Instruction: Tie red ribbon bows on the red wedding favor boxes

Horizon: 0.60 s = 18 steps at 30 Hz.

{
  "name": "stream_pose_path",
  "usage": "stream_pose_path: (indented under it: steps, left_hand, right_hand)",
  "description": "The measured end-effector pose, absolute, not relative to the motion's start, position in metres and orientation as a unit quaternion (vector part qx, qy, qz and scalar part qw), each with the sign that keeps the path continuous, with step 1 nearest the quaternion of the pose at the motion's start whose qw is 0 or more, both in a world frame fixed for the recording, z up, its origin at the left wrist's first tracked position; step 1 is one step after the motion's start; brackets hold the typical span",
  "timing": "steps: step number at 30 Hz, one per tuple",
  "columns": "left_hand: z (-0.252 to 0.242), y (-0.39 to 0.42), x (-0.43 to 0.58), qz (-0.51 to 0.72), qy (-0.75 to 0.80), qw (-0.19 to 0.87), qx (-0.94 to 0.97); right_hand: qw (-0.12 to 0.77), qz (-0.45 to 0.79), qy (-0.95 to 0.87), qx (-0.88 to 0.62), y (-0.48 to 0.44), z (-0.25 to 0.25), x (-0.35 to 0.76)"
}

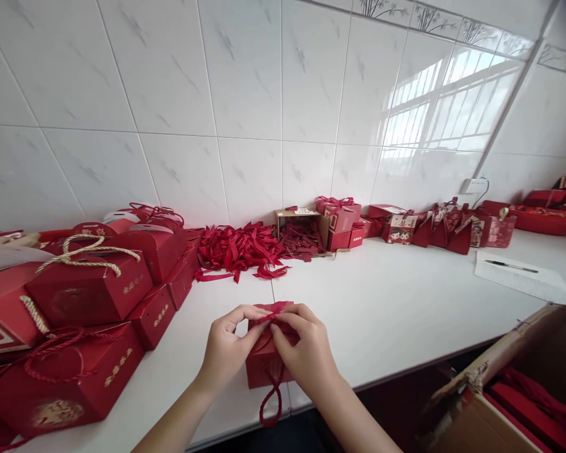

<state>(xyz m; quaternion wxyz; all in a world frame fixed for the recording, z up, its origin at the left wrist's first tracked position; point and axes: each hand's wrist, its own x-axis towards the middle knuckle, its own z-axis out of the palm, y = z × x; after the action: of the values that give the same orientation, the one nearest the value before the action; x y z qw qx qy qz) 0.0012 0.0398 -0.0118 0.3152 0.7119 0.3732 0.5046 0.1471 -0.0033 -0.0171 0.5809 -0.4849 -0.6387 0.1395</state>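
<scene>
A small red gift box (258, 372) stands on the white table near its front edge, a twisted red cord loop (270, 402) hanging down its near side. Over the top of the box, my left hand (233, 336) pinches a red ribbon (277, 308) between thumb and fingertips. My right hand (306, 340) grips the same ribbon from the other side, its fingertips almost meeting the left ones. Fingers cover much of the ribbon, so whether it is knotted cannot be seen.
Stacked red gift boxes (89, 283) fill the left. A heap of red ribbons (240, 248) lies by the tiled wall, beside an open carton (304, 236) of dark red pieces. Small decorated boxes (400, 228), paper with a pen (512, 266) and a cardboard box (481, 415) are on the right.
</scene>
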Motion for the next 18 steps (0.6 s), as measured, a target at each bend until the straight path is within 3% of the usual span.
stream_pose_path:
  steps: [12, 18]
  left_hand:
    - [-0.006, 0.043, 0.015, 0.472, 0.371, 0.328, 0.729]
    - [-0.003, 0.044, 0.019, 0.451, 0.369, 0.338, 0.739]
  right_hand:
    - [0.513, 0.257, -0.611, -0.545, -0.006, -0.007, 0.166]
    - [0.524, 0.328, -0.583, -0.527, -0.002, -0.014, 0.169]
